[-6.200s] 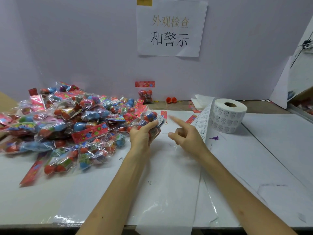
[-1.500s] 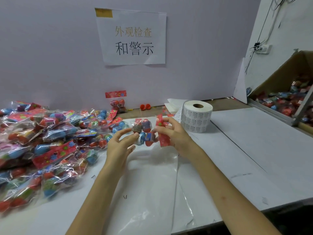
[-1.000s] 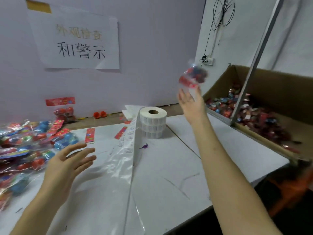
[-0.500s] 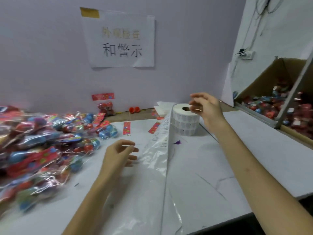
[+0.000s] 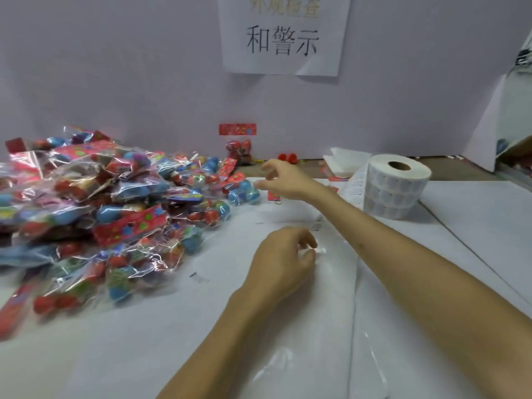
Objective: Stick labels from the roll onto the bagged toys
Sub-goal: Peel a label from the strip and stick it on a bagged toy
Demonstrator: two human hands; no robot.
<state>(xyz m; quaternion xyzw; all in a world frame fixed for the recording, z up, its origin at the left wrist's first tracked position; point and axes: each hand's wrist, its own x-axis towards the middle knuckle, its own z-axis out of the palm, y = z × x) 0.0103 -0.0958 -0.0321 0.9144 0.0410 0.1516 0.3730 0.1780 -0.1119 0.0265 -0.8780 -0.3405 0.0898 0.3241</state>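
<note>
A big pile of clear bagged toys with red header cards covers the left of the white table. At its right edge lies a bag with blue toys. My right hand reaches across to it, fingers spread and relaxed just above and right of the bag, holding nothing. My left hand rests at the table's middle with fingers loosely curled over the glossy backing strip; I see nothing plainly held in it. The white label roll stands at the right, its strip trailing under my right forearm.
One sample bag leans against the purple back wall under a paper sign. Two small red toys and folded white paper lie at the back. Loose red header cards sit near my right hand.
My right hand tossed a labelled bag into the cardboard box on the right, came back past the roll and now reaches left to the pile. My left hand stayed near the strip.
</note>
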